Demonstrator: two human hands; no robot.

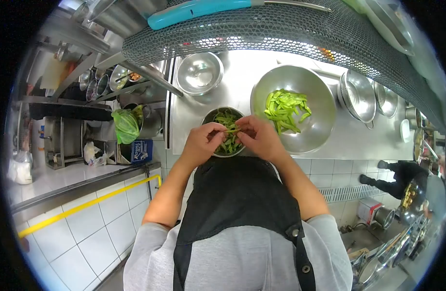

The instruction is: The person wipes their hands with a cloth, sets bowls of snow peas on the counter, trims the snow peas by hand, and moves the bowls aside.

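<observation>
My left hand [203,143] and my right hand [263,138] meet above a small steel bowl [207,115] at the counter's front edge. Their fingertips pinch a thin green pod [231,130] between them; its exact kind is hard to make out. Inside the small bowl lie green pods and trimmings [227,144], partly covered by my fingers. To the right stands a large steel mixing bowl [322,114], with a heap of flat bright green pods [286,106] on its bottom and side.
An unfilled steel bowl [199,72] stands at the back left. More steel bowls [361,94] sit at the right. A mesh shelf [261,31] overhangs the counter, carrying a blue-handled tool [198,12]. Another person's dark-clothed legs [399,177] show at far right.
</observation>
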